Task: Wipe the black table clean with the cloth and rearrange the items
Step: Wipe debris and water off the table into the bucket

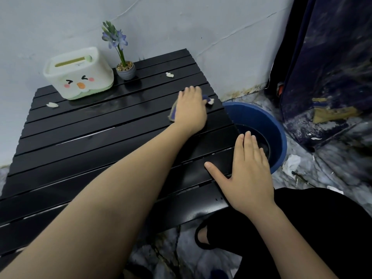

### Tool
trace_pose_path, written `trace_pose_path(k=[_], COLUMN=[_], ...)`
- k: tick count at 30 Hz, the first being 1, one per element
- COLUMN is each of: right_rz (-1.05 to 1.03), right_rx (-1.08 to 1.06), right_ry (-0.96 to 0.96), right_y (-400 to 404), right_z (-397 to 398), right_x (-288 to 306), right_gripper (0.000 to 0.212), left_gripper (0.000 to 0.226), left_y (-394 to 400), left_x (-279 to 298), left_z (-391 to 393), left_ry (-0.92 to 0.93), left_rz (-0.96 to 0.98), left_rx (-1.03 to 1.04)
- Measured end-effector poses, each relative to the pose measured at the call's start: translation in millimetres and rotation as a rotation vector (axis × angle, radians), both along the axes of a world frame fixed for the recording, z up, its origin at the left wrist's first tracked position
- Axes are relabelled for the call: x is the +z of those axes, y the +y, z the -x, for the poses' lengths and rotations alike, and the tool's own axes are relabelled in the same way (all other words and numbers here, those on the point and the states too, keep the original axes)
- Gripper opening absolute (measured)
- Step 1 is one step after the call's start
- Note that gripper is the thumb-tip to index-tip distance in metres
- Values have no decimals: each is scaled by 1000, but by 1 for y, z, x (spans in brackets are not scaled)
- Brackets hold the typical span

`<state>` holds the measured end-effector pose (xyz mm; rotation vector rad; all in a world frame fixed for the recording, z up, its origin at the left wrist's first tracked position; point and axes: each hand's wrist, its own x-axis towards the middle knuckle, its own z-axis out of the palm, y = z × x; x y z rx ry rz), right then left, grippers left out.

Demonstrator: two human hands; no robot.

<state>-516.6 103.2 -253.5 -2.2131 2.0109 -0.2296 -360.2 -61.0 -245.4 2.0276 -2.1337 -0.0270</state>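
Note:
The black slatted table [84, 141] fills the left and middle of the head view. My left hand [191, 109] lies flat, fingers straight, pressing a blue-grey cloth [172, 113] onto the slats near the table's right edge. Only the cloth's edges show around the hand. My right hand [249, 174] rests open on the table's right edge, fingers reaching over the blue bucket. A white tissue box [80, 75] with a cartoon face and a small potted purple flower [124, 67] stand at the back. White scraps lie at the back right [169, 74] and the left [52, 105].
A blue bucket [277, 133] holding dark water stands on the floor right beside the table's right edge. The wall runs behind the table. A dark fabric cabinet [326, 67] is at the far right. Crumpled paper [290, 164] lies on the marbled floor. My black-clad leg is at lower right.

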Motion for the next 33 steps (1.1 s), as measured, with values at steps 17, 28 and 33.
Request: trace_pose_path(k=[17,28,33], right_rz=[-36,6,20], right_rx=[27,29,33], right_ry=[-142,-49,-8], right_y=[0,22,24], right_z=[7,10,7], right_x=[9,10,10], right_gripper=[109,130,131], left_gripper=[42,62,87], left_y=[94,310,297], left_x=[44,30,4], left_z=[-88,-210,-182], left_ry=[850,496,37], left_rz=[-41,-390,-178], left_rx=[0,-62,138])
